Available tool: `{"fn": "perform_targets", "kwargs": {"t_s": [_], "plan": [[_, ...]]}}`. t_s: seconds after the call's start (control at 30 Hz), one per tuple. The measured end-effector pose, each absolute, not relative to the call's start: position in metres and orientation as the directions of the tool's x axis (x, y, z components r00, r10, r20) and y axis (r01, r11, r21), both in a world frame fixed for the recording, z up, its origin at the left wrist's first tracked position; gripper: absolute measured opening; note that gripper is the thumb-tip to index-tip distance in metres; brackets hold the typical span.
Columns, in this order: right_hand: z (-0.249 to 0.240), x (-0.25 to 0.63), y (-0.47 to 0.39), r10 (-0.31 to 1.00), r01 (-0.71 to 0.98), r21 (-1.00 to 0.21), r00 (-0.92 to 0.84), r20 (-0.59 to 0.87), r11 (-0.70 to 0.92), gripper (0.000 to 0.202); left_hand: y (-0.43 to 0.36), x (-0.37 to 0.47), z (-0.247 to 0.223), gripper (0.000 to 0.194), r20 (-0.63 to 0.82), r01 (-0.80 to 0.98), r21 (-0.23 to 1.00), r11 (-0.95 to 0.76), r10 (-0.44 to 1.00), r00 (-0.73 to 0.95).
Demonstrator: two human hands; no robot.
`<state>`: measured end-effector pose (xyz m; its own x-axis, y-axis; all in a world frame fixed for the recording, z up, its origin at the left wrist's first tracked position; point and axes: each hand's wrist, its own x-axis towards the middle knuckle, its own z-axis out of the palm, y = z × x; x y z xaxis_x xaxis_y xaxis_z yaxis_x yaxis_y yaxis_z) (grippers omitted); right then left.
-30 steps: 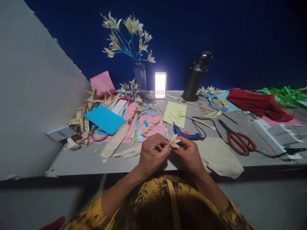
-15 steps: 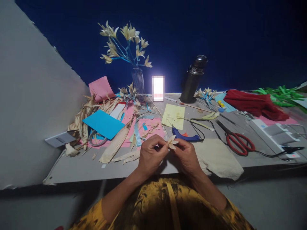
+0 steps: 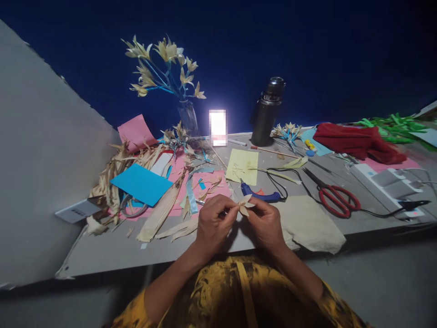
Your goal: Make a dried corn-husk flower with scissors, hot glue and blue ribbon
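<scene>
A small cream-coloured husk flower (image 3: 244, 206) with pointed petals is held up between my two hands, above the table's front part. My left hand (image 3: 215, 221) pinches it at its centre, fingers closed. On the other side, my right hand (image 3: 265, 223) has thumb and forefinger closed on a petal. The flower's underside is hidden by my fingers. Just beyond my hands lies a blue glue gun (image 3: 261, 193), its nozzle near a yellow paper square (image 3: 243, 166). A folded cream cloth (image 3: 312, 223) lies beside my right hand.
Red-handled scissors (image 3: 337, 200) and a white power strip (image 3: 378, 189) lie to the right. Dried husks (image 3: 164, 209), blue paper (image 3: 141, 184) and pink sheets cover the left. At the back stand a vase (image 3: 187, 118) of husk flowers, a bright blurred screen (image 3: 217, 127) and a dark flask (image 3: 268, 114).
The view has shifted a little, so the table's things sit slightly further left. Both hands stay pinched on the flower, which has turned slightly.
</scene>
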<state>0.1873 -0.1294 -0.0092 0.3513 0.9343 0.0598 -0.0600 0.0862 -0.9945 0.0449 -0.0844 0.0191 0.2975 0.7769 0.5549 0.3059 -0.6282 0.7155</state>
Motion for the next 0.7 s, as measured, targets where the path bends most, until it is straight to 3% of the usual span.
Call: {"fn": "perform_targets", "kwargs": {"t_s": [0.2,0.5,0.7], "plan": [[-0.006,0.187,-0.128,0.929,-0.022,-0.986,0.341,0.145,0.162,0.012,-0.084,0.047,0.028,0.015,0.372,0.255,0.859,-0.444,0.883,0.286],[-0.005,0.187,-0.129,0.915,0.018,-0.977,0.347,0.204,0.211,0.008,-0.084,0.041,0.033,0.011,0.174,0.277,0.923,-0.266,0.933,0.316],[-0.004,0.187,-0.133,0.940,-0.042,-0.982,0.297,0.166,0.186,0.011,-0.084,0.038,0.036,0.011,0.172,0.273,0.919,-0.285,0.911,0.375]]}}
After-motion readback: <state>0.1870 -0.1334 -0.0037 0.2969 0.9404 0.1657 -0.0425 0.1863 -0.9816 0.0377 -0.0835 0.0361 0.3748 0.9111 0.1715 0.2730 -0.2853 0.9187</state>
